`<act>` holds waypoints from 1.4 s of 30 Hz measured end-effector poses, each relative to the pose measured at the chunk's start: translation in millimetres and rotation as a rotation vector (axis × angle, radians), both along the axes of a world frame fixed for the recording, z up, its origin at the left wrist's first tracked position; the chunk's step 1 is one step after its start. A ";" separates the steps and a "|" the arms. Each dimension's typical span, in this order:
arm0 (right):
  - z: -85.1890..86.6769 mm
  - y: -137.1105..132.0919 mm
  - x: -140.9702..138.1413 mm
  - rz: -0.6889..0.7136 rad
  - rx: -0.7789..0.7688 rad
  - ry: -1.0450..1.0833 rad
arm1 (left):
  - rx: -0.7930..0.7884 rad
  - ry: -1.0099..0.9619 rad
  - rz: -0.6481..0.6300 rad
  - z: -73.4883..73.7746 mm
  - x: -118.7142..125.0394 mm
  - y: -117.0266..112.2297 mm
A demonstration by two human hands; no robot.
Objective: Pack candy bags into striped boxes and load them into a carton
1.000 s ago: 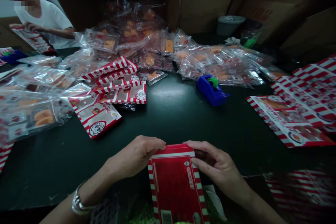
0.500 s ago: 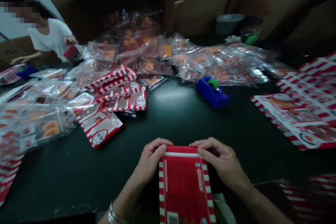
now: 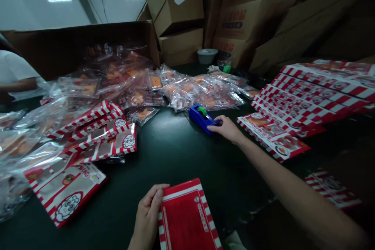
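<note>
Head view:
1. Left hand (image 3: 148,213) grips red striped card (image 3: 184,218) by its edge.
2. Right hand (image 3: 227,129) half open, fingertips touching blue tape dispenser (image 3: 202,119), holding nothing firmly.
3. Clear snack bags (image 3: 199,95) and printed striped cards (image 3: 304,99) crowd the bench (image 3: 175,156) beyond.

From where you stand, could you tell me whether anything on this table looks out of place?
The clear packets sprawl out of the cardboard box across the table, and the printed red-and-white cards on the right lie fanned, not squared.

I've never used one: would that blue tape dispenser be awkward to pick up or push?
The blue tape dispenser looks rigid and chunky, so it probably won't flex. Its broad, low shape suggests it would slide rather than tip when pushed. The tape roll might spin if tugged.
</note>
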State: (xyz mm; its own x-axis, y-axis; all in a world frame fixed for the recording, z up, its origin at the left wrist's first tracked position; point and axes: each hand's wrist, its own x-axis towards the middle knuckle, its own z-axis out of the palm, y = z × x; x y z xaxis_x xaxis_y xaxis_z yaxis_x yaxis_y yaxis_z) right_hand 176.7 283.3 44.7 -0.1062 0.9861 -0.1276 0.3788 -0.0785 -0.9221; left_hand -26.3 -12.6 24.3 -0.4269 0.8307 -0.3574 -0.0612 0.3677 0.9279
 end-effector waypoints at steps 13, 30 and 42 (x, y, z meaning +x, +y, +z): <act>-5.1 -11.7 -2.2 -0.119 -0.117 0.446 | -0.010 -0.074 0.003 -4.9 -1.9 0.0; -35.7 -6.3 4.5 -0.067 -0.270 0.439 | 0.053 -0.097 0.049 3.4 2.2 3.2; 76.8 -177.7 -0.5 0.263 -0.098 0.697 | 0.995 1.059 -0.028 80.7 3.4 -11.0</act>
